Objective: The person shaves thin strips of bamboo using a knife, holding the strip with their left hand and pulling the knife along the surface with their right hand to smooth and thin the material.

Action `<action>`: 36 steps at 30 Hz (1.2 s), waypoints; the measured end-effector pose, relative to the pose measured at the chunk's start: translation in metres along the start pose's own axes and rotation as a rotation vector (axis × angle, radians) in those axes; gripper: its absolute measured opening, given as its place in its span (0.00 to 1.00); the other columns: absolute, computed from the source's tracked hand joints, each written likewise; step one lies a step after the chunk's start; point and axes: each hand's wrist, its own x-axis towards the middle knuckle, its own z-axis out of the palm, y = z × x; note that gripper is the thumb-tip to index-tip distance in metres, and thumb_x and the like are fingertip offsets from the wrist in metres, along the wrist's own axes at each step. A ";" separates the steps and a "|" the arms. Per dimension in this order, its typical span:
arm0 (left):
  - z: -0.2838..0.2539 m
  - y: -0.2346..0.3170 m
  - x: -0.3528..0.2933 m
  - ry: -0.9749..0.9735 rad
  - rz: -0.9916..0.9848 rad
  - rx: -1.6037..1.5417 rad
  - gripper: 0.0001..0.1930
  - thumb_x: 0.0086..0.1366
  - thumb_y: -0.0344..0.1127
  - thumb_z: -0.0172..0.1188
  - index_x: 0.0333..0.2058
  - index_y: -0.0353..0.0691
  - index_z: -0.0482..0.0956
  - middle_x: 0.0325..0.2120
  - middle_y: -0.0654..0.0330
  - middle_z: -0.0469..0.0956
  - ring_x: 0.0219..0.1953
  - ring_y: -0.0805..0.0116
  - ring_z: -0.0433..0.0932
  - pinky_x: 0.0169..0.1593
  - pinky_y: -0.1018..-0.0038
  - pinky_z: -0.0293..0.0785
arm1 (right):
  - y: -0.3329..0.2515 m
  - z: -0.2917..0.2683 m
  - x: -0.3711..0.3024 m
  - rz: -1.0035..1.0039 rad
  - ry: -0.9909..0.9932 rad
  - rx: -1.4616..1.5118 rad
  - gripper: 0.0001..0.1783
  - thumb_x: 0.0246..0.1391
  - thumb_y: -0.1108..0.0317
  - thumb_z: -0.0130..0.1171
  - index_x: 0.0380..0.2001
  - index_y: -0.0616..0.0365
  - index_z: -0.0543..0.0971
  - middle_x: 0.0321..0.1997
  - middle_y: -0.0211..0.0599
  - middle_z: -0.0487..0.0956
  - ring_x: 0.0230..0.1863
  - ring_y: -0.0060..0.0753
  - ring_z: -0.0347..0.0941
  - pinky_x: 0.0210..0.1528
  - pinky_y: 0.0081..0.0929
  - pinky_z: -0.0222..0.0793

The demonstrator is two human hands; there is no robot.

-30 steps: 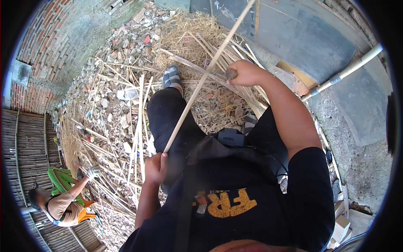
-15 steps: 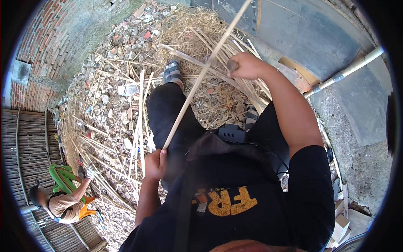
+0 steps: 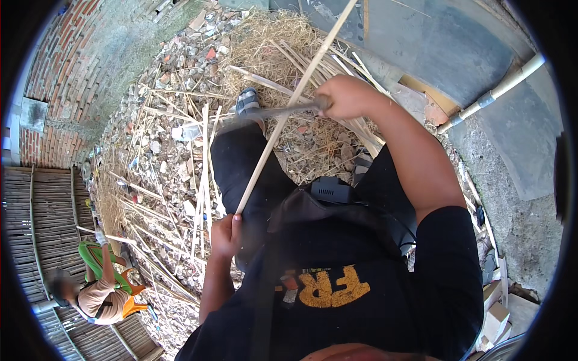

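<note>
The left hand (image 3: 226, 236) is clenched around the lower end of a long pale bamboo strip (image 3: 289, 108), bracing it slantwise across the knee, seemingly so the blade can run along it. The right hand (image 3: 344, 96) is fisted on a dark-handled knife (image 3: 283, 111) laid crosswise against the strip. Beyond lie split strips, dry straw (image 3: 265, 36) and brick rubble (image 3: 156, 144).

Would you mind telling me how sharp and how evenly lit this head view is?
Head view: hard sunlight; the blade in the right hand is motion-blurred; the cane held by the left hand stays sharp; fisheye bends the brick wall; corners black.
</note>
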 end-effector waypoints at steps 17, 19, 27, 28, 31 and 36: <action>-0.001 0.000 -0.004 -0.017 -0.032 -0.017 0.24 0.76 0.42 0.49 0.20 0.35 0.71 0.12 0.52 0.70 0.15 0.61 0.71 0.23 0.63 0.64 | 0.010 -0.002 -0.004 -0.028 0.149 -0.166 0.14 0.47 0.59 0.69 0.32 0.56 0.81 0.27 0.41 0.81 0.32 0.41 0.79 0.38 0.41 0.74; 0.001 0.003 0.000 0.006 -0.029 -0.019 0.24 0.76 0.42 0.49 0.21 0.34 0.71 0.12 0.51 0.70 0.15 0.61 0.71 0.23 0.63 0.64 | 0.039 -0.006 0.004 0.009 0.221 0.102 0.18 0.50 0.56 0.69 0.36 0.60 0.82 0.29 0.48 0.81 0.35 0.43 0.80 0.41 0.41 0.73; -0.004 0.005 -0.003 -0.036 -0.075 -0.065 0.25 0.78 0.43 0.45 0.22 0.33 0.70 0.12 0.54 0.66 0.16 0.64 0.65 0.24 0.63 0.61 | 0.015 -0.002 0.002 0.019 0.218 -0.014 0.11 0.46 0.63 0.63 0.33 0.54 0.84 0.31 0.43 0.83 0.36 0.48 0.80 0.39 0.43 0.74; -0.003 0.005 -0.003 -0.050 -0.095 -0.055 0.25 0.78 0.43 0.45 0.22 0.33 0.71 0.12 0.54 0.66 0.16 0.64 0.65 0.24 0.63 0.61 | 0.004 0.003 0.001 0.026 0.212 -0.016 0.11 0.46 0.63 0.63 0.33 0.54 0.84 0.31 0.43 0.83 0.36 0.48 0.80 0.39 0.43 0.74; -0.006 0.006 -0.002 -0.062 -0.079 -0.050 0.25 0.78 0.42 0.46 0.22 0.33 0.71 0.12 0.53 0.67 0.16 0.64 0.66 0.24 0.63 0.61 | -0.023 0.009 -0.006 -0.067 0.116 -0.339 0.09 0.46 0.63 0.69 0.29 0.53 0.82 0.28 0.40 0.81 0.31 0.43 0.78 0.36 0.41 0.71; 0.001 -0.002 0.001 -0.038 -0.033 -0.051 0.25 0.77 0.42 0.47 0.21 0.32 0.71 0.12 0.52 0.68 0.15 0.62 0.68 0.23 0.62 0.61 | 0.024 -0.002 0.003 -0.044 0.112 0.102 0.16 0.47 0.58 0.71 0.31 0.59 0.81 0.26 0.44 0.79 0.30 0.43 0.77 0.36 0.41 0.70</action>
